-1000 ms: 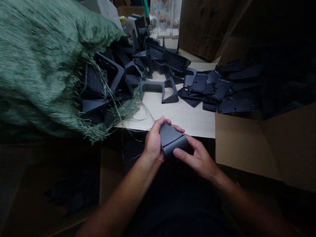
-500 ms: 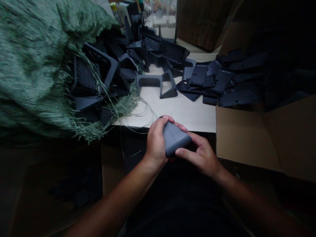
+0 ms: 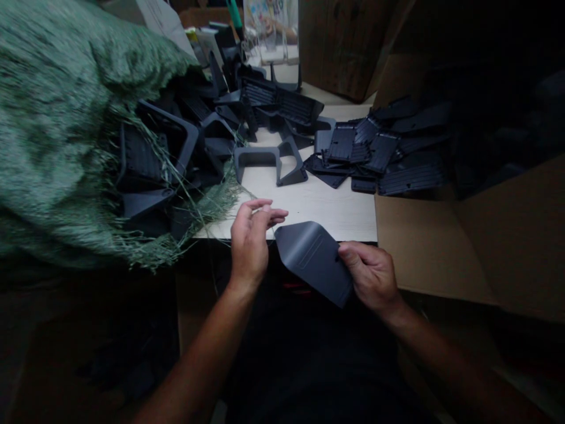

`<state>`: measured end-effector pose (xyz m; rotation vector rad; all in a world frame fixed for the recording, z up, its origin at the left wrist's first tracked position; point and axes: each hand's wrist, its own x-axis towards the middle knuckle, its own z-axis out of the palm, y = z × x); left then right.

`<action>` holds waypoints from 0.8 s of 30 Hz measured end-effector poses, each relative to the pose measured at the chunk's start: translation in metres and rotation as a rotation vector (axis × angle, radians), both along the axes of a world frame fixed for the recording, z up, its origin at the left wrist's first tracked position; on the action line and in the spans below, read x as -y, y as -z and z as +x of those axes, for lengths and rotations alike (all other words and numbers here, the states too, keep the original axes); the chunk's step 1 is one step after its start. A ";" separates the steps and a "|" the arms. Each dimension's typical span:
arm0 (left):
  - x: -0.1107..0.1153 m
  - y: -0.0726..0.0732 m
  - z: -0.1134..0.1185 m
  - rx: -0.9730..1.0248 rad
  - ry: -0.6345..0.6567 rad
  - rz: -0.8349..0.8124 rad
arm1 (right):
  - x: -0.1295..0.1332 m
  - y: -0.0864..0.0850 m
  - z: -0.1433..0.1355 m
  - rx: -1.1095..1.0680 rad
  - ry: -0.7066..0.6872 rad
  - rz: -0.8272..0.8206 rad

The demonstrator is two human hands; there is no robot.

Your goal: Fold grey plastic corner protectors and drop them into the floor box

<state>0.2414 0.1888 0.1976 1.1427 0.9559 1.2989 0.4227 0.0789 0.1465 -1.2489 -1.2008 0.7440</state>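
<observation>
My right hand [image 3: 373, 274] grips a dark grey plastic bracket [image 3: 315, 259] by its right edge, thumb on top. The bracket has a rounded bend, a broad flat face with a thin rectangular outline, and a tapered side. It hovers just off the front edge of the white table [image 3: 339, 215]. Left of it, apart from the bracket, my left hand [image 3: 253, 235] holds nothing; its fingers are partly curled and spread. Beyond the hands, an open-framed grey bracket [image 3: 258, 156] lies on the table.
A green woven sack [image 3: 66, 147] spills several dark brackets on the left. Flat ribbed black plates [image 3: 371, 144] are piled at the right, by an open cardboard box [image 3: 424, 247]. Another brown carton [image 3: 344, 47] stands at the back. Loose sack threads hang near the table edge.
My left hand has let go of the bracket and moved left. The bracket has been turned so its broad face shows, and is now in my right hand alone. The view has shifted slightly.
</observation>
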 end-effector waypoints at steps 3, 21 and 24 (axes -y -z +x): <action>0.001 -0.008 -0.007 -0.144 0.248 0.098 | -0.004 -0.014 -0.003 0.000 -0.053 -0.002; 0.002 -0.005 -0.039 -0.093 0.328 -0.164 | -0.053 -0.055 0.011 0.190 -0.032 0.043; 0.004 0.004 -0.037 0.065 0.101 -0.154 | -0.052 -0.053 0.018 0.159 0.131 0.066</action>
